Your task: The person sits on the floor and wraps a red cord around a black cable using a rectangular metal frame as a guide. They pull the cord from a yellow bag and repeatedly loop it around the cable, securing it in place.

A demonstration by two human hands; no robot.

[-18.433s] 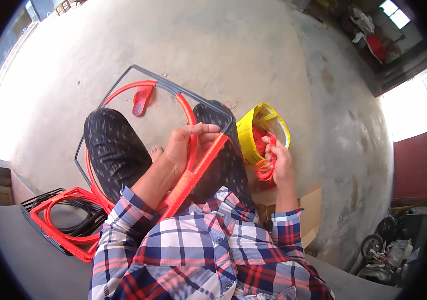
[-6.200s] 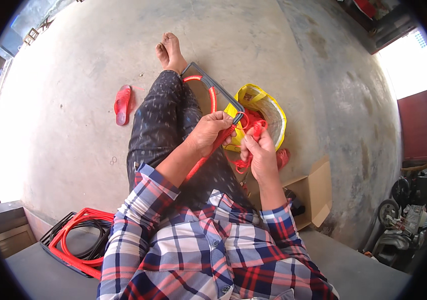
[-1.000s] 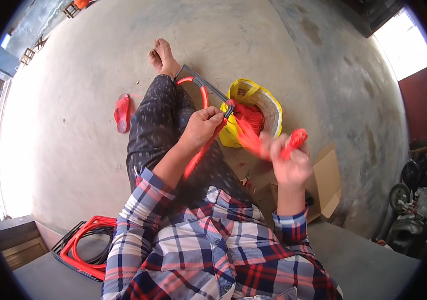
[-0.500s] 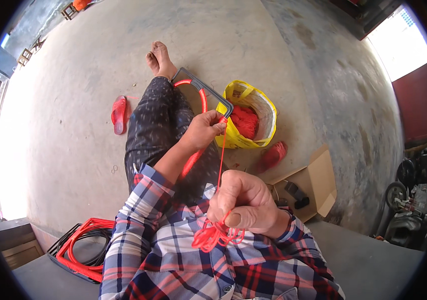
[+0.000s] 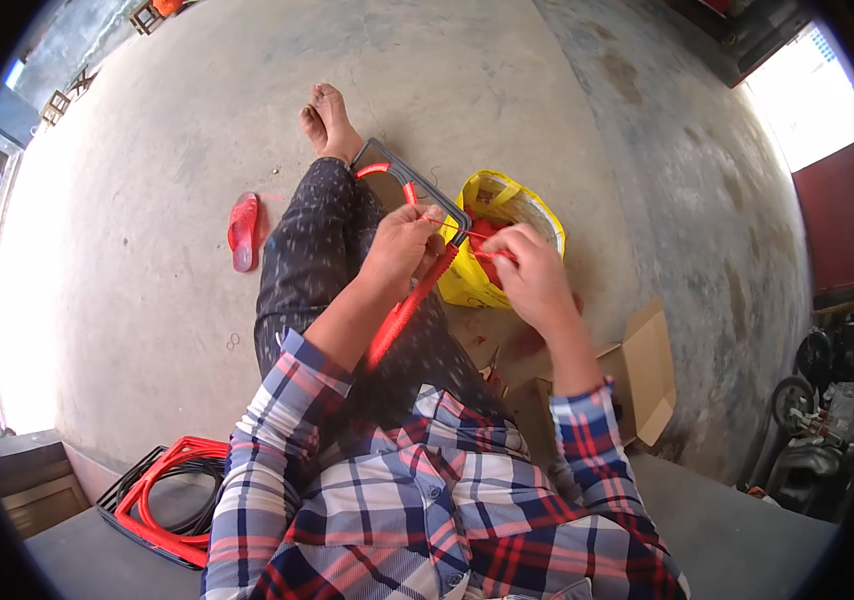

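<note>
A black frame (image 5: 415, 180) with rounded corners lies across my lap, partly wound with red cord (image 5: 409, 310). My left hand (image 5: 402, 243) is closed at the frame's near corner, its fingertips pinching the red cord beside the wrapped bar. Just to the right, my right hand (image 5: 529, 272) is closed on the same cord, and a short taut strand runs between the two hands across the bar. Some of the cord in the right hand is hidden by its fingers. Behind that hand stands a yellow bag (image 5: 482, 285) with a red bundle inside.
Red and black frames (image 5: 172, 500) lie on the seat at my left. One red slipper (image 5: 244, 232) is on the floor left of my legs. An open cardboard box (image 5: 647, 375) stands at the right, with a motorcycle (image 5: 817, 440) beyond it.
My right hand has moved forward from near my chest to the frame's corner beside the left hand. The dangling loops of red cord no longer show in front of my shirt.
</note>
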